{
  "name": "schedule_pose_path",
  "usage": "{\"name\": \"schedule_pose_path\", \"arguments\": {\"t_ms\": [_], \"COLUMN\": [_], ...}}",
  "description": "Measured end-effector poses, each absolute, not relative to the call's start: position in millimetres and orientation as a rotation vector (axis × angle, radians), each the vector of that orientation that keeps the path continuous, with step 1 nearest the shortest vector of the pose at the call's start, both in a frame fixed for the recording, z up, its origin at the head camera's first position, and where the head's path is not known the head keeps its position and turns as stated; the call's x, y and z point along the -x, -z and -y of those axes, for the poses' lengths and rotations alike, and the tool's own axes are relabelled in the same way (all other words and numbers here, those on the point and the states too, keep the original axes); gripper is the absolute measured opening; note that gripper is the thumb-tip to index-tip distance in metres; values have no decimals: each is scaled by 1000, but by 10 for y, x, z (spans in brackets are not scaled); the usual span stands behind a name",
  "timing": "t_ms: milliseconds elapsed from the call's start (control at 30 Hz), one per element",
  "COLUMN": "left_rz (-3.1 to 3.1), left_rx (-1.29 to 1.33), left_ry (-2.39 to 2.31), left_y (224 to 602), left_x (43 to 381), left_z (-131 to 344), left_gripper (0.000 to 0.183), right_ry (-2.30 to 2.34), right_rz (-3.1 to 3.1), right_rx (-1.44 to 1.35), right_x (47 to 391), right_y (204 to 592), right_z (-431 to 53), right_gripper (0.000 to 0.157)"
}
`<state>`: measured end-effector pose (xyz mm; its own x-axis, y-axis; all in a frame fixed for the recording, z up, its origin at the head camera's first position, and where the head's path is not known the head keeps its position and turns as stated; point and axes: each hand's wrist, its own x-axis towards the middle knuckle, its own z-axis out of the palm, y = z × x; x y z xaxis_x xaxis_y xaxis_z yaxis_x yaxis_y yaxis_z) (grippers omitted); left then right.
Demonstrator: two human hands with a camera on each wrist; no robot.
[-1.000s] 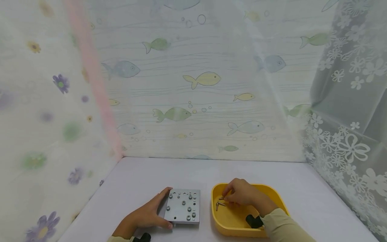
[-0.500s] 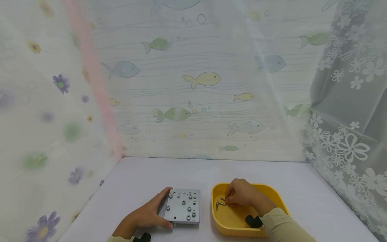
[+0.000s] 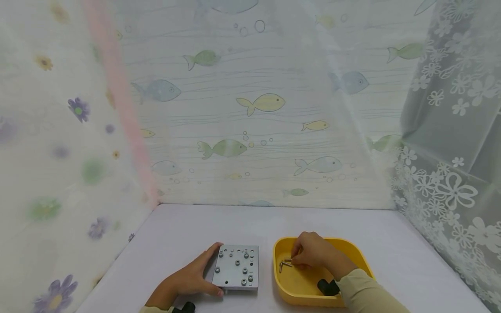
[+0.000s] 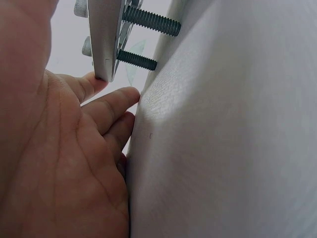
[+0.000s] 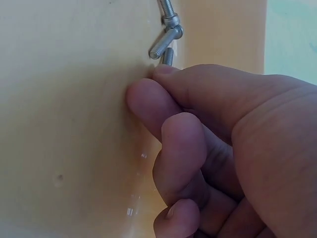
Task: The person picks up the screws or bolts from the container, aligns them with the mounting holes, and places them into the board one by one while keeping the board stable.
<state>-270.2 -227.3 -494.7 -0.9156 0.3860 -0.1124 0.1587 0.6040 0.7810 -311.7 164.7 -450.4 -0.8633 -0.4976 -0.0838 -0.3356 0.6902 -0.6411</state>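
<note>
A square metal plate (image 3: 230,274) with several socket-head screws in its top lies left of the yellow tray (image 3: 299,300). My left hand (image 3: 189,276) grips its left side, thumb at the near edge and index finger at the far corner. Threaded screw shanks (image 4: 151,21) stick out under the plate in the left wrist view. Inside the tray, my right hand (image 3: 317,252) pinches the end of a small screw (image 5: 168,56) between thumb and index finger. Two loose screws lie beside it, one (image 5: 166,42) slanted and the other (image 3: 280,268) pointing toward me.
White cloth covers the table (image 3: 211,221). Black wrist-worn pieces show at the left wrist (image 3: 188,307) and over the tray at the right wrist (image 3: 328,287). A fish-patterned curtain (image 3: 266,174) hangs behind, with a lace-flowered one (image 3: 450,195) on the right.
My right hand has drawn slightly back and right in the tray, its fingers closing together. The screw at its fingertips has turned and shifted a little. My left hand and the plate stay put.
</note>
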Motion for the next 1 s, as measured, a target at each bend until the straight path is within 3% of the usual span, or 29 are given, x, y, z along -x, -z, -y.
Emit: {"name": "schedule_pose_path", "arguments": {"t_ms": [1000], "left_rz": [-2561], "left_rx": [-464], "left_ry": [-1208], "left_y": [4934], "left_x": [2696], "left_z": [2270], "left_gripper": [130], "right_ry": [910], "right_rz": [-2704], "right_rx": [663], "right_x": [3106], "right_y": [4338], "right_z": [-1650], "right_gripper": [10]}}
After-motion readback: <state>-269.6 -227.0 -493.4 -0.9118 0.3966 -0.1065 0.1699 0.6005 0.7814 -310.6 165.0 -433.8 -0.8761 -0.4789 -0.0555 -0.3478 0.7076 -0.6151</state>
